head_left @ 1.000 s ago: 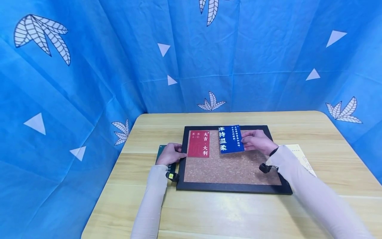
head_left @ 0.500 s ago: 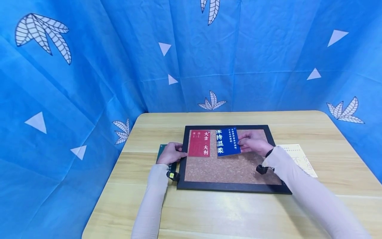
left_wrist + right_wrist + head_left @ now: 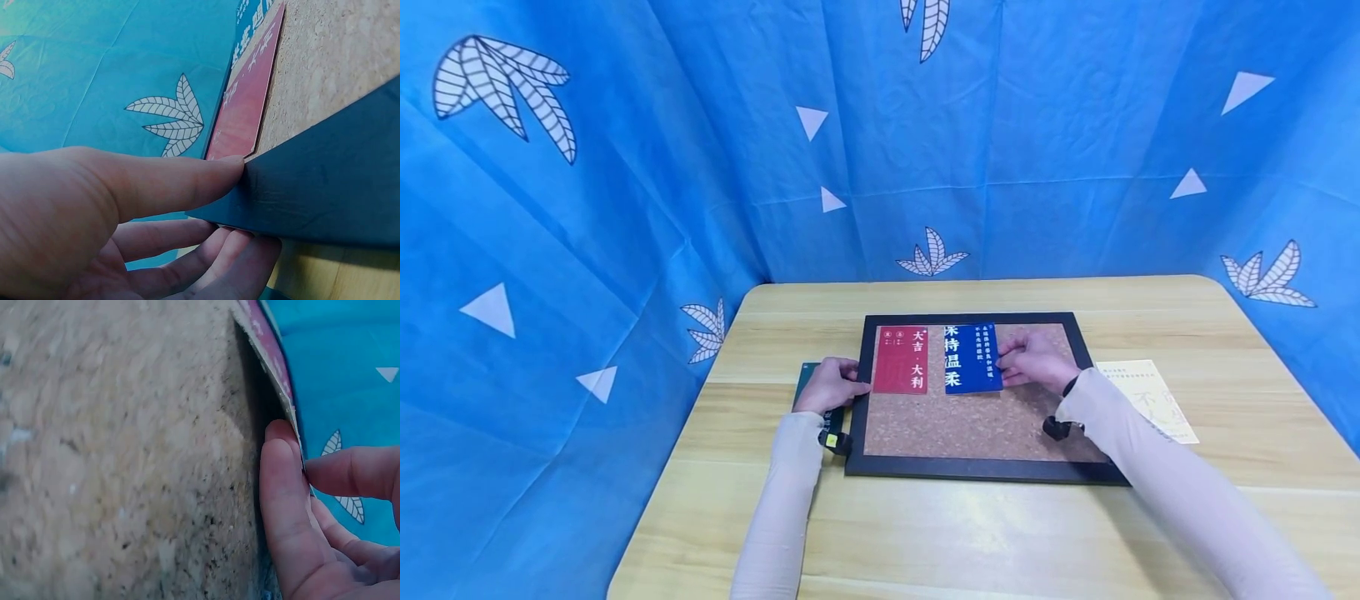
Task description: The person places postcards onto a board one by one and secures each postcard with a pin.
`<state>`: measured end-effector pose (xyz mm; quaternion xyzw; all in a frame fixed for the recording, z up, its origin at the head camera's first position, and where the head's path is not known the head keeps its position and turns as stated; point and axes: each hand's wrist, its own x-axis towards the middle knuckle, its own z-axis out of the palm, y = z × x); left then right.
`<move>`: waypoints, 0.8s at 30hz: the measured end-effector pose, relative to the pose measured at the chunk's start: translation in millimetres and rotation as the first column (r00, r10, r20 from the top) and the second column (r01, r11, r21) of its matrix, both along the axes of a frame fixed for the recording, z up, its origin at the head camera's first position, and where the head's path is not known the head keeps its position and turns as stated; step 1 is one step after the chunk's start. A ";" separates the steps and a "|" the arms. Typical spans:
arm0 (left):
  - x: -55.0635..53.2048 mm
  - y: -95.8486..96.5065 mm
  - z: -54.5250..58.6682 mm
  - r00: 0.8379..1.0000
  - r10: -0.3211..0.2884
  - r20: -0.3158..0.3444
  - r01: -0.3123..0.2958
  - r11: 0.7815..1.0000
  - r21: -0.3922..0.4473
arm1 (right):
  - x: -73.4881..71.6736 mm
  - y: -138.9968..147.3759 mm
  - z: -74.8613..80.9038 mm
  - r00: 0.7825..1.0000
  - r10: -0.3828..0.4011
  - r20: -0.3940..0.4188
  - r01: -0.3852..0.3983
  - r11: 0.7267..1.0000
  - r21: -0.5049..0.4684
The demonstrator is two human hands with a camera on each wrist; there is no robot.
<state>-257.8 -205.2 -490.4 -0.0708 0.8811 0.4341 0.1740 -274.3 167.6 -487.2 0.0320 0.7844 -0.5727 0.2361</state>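
Note:
A black-framed corkboard (image 3: 940,429) lies on the table. My left hand (image 3: 827,386) grips its left edge; in the left wrist view the thumb (image 3: 187,178) rests on top of the frame and the fingers are beneath it. A red card (image 3: 900,362) with white characters lies on the cork at upper left. To its right is a blue card (image 3: 973,358), its right edge pinched by my right hand (image 3: 1037,358). The right wrist view shows two fingertips (image 3: 281,462) under that card and the thumb on its other face, the edge raised off the cork.
A green card (image 3: 806,377) lies left of the board, partly hidden by my left hand. A pale yellow card (image 3: 1150,396) lies on the table to the right, partly behind my right sleeve. A blue patterned curtain (image 3: 880,150) stands behind the wooden table (image 3: 970,533).
My right hand has moved slightly left and lowered the blue card, which is now straighter and nearer the red card. The left hand has stayed on the corkboard's edge.

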 end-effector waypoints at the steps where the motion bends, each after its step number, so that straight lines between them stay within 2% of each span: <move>1: -0.1 0.0 -0.2 1.000 0.000 -0.001 0.000 1.000 0.002 | -0.1 -0.4 0.7 1.000 -0.002 -0.002 0.002 1.000 0.012; 8: -0.4 -0.2 0.1 1.000 -0.005 -0.012 0.005 1.000 -0.002 | -0.3 -6.1 2.5 0.999 -0.037 -0.013 0.038 0.997 0.072; 18: 0.5 -0.6 -0.3 1.000 -0.001 -0.013 0.001 1.000 -0.005 | 3.0 -10.5 3.9 0.998 -0.026 -0.051 0.035 0.981 0.192; 24: 0.6 -0.1 -0.6 1.000 -0.003 -0.017 0.003 1.000 -0.012 | 3.4 -10.8 3.4 0.998 -0.035 -0.052 0.045 0.979 0.201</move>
